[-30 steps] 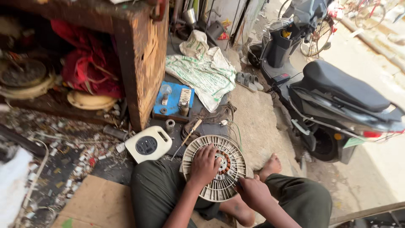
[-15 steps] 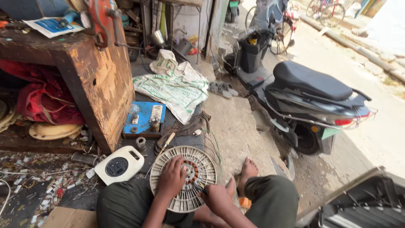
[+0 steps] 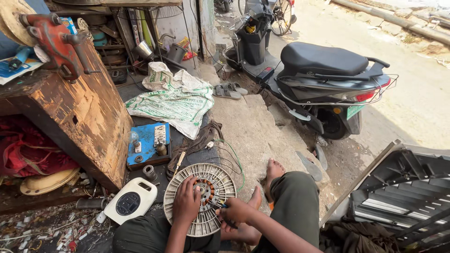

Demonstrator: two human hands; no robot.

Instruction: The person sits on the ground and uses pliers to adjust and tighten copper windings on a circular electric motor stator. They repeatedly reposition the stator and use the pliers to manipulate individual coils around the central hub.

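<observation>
Outdoors, you sit on the ground at a roadside repair spot, a black scooter [image 3: 323,79] parked on the stone slab ahead and a grey louvred panel [image 3: 403,187] leaning at your right. Left of you stands a worn wooden bench [image 3: 84,117] with a red vise [image 3: 56,40] on its top; a flat blue-and-white printed pack [image 3: 14,68] lies on that surface beside it. A white sack [image 3: 173,100] with green print is spread on the ground ahead, a pair of sandals [image 3: 229,90] just past it. Nearer, a blue board [image 3: 149,144] carries a socket and a bulb, and a white rounded box [image 3: 130,201] with a dark round face lies just left of your knee.

A round white motor disc [image 3: 200,199] rests on your lap, tilted a little toward you. It has slotted ribs around the rim and copper windings ringing a metal hub. Being round, it has no long axis; its face looks up at you.

Your left hand [image 3: 186,204] lies flat on the disc, fingers spread, steadying it. Your right hand [image 3: 236,212] has its grip closed on a thin blue-handled tool [image 3: 216,204], tip pointing left into the windings.
</observation>
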